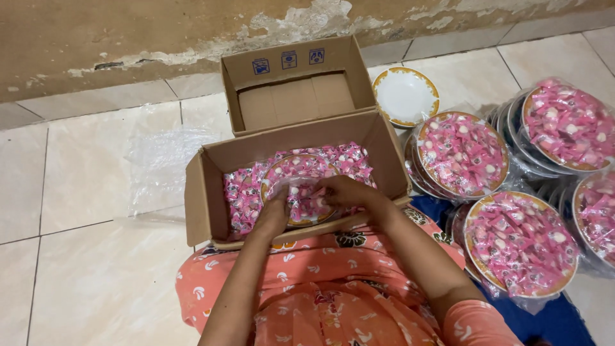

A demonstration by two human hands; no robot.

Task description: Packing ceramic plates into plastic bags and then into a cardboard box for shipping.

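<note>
I see both hands down inside the open brown cardboard box [211,186] that sits against my lap. The left hand [274,214] is curled around the near-left edge of a round gold-rimmed plate of pink wrapped sweets [301,186], fingers closed on its clear plastic wrap. The right hand [346,191] pinches the same wrap at the plate's top, fingers pressed together. The plate lies in the middle of the box, on a layer of loose pink sweets [240,198]. Behind the box stands a second, empty cardboard box [295,96]. Right of that one lies a bare white plate with a yellow rim [405,96]. Right of the first box, stacks of wrapped sweet-filled plates [512,186] rest on the tiled floor [90,192].
</note>
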